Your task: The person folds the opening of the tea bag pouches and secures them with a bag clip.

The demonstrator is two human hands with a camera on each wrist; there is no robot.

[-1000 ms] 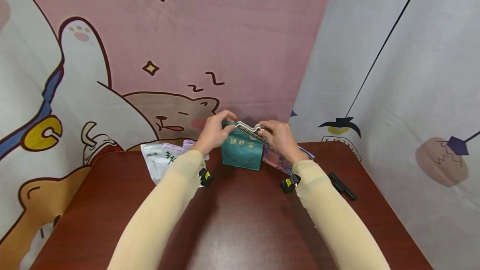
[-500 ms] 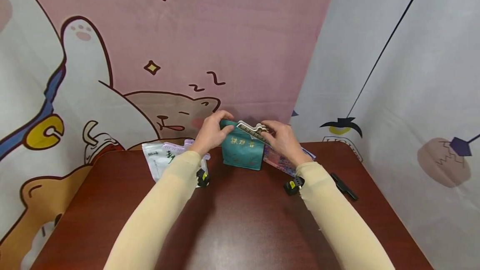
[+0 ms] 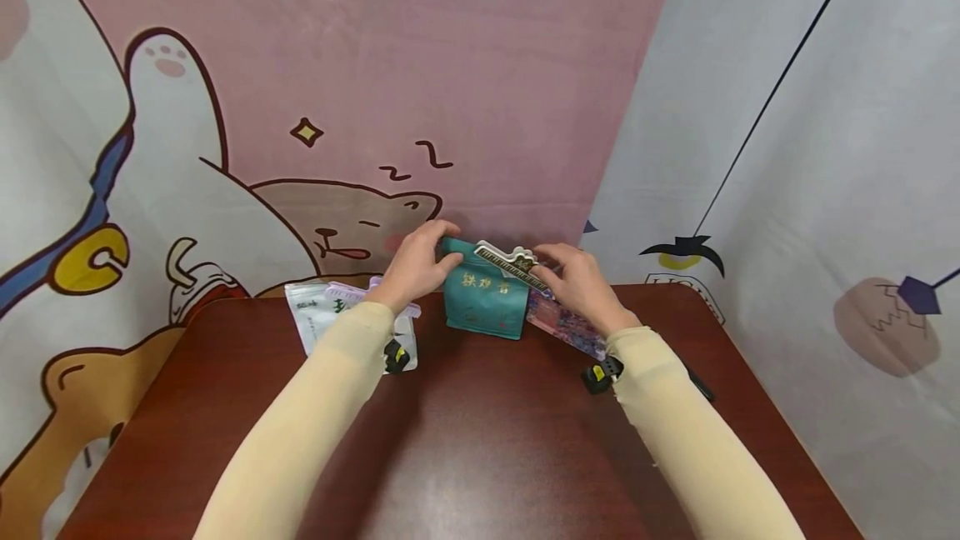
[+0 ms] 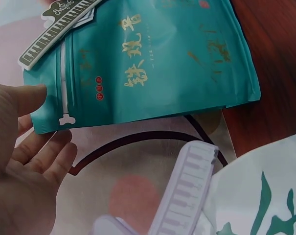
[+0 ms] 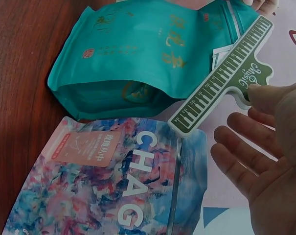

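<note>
A teal tea pouch (image 3: 486, 307) with gold lettering stands at the back of the table. A dark green and white piano-keyboard clip (image 3: 501, 261) sits slantwise across its upper right edge. My left hand (image 3: 416, 269) is at the pouch's upper left corner; in the left wrist view the thumb (image 4: 33, 98) lies over the front, and loosely spread fingers (image 4: 57, 159) show behind the edge. My right hand (image 3: 581, 282) is beside the clip's handle. In the right wrist view the thumb (image 5: 265, 98) overlaps the handle, while the other visible fingers extend loosely apart from it.
A white pouch (image 3: 306, 315) with a lilac keyboard clip (image 3: 408, 309) lies to the left. The colourful pouch (image 3: 562, 327) is right of the teal one, partly behind my arm. A black object (image 3: 702, 384) lies further right. A printed cloth (image 3: 487, 107) hangs behind the table.
Both hands have drawn slightly apart, the left one leftward and the right one rightward. More of the clip's handle now shows. The pouch and clip stay almost where they were.
</note>
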